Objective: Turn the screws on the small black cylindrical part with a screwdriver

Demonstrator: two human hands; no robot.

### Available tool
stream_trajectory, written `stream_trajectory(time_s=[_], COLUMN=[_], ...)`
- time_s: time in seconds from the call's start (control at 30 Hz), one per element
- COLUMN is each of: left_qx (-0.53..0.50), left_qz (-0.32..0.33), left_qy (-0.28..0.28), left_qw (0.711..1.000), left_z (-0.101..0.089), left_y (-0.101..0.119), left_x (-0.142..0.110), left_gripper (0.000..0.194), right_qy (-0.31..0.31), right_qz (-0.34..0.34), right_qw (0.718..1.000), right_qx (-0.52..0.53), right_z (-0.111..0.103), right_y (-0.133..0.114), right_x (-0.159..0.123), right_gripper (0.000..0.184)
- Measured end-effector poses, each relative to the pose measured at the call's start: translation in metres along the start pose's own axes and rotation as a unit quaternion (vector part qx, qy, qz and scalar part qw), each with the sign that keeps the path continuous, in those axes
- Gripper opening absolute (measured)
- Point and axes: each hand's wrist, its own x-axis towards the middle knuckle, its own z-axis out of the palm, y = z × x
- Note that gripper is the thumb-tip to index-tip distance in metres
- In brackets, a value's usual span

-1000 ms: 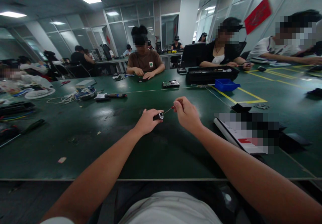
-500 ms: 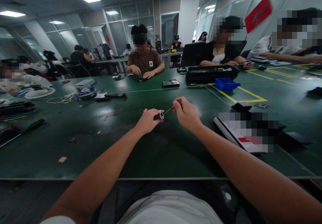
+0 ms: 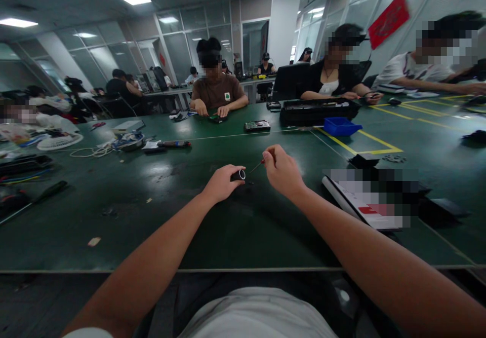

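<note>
My left hand (image 3: 224,182) is closed around a short black cylinder (image 3: 237,175), whose open end has a silvery rim and faces right. In my right hand (image 3: 280,168) is a thin screwdriver (image 3: 258,165) with a red handle, pinched between thumb and fingers. Its thin shaft points down and left toward the cylinder's mouth, with a small gap between them. Just below that mouth shows a small dark piece (image 3: 249,183); whether it lies on the table or is in the air, I cannot tell. Most of the screwdriver's handle is hidden in my hand.
On the green table (image 3: 152,241), a booklet (image 3: 360,203) and black parts lie to the right. Beyond stand a blue tray (image 3: 341,126), a long black casing (image 3: 319,112) and a circuit-board device (image 3: 257,125). A pen-like tool (image 3: 173,144) and cables are leftward. Several people sit around.
The screwdriver's tip has come away from the cylinder's mouth, moving slightly right. A small dark piece now shows below the mouth. The cylinder has shifted very little.
</note>
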Motion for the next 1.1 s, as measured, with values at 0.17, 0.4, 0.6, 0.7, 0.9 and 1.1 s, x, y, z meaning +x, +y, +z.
stream_trajectory(time_s=[0.17,0.4,0.6,0.7,0.9,1.1], left_qx=[-0.011,-0.036,0.014,0.085,0.172,0.100], left_qz=[-0.013,-0.012,-0.002,-0.004,-0.010,-0.025], left_qy=[0.030,0.005,-0.069,-0.112,-0.133,-0.128], left_qw=[0.999,0.999,0.997,0.990,0.976,0.986], left_z=[0.001,0.000,-0.001,0.004,0.016,0.014], left_y=[0.000,0.006,0.017,0.019,0.021,0.020], left_x=[0.000,-0.002,-0.007,-0.007,-0.001,0.001], left_gripper=[0.045,0.039,0.040,0.038,0.040,0.025], right_qy=[0.016,0.028,0.015,0.019,0.028,0.023], right_qz=[0.004,0.015,0.017,0.014,0.008,0.004], right_qw=[1.000,0.999,0.999,0.999,0.999,1.000], right_qx=[0.017,0.025,0.023,0.026,0.024,0.021], right_z=[-0.001,-0.004,-0.006,-0.006,-0.002,-0.002], right_y=[-0.001,-0.004,-0.008,-0.007,-0.005,-0.003], right_x=[-0.001,-0.001,-0.002,-0.001,0.000,0.000], right_gripper=[0.021,0.019,0.019,0.020,0.021,0.021])
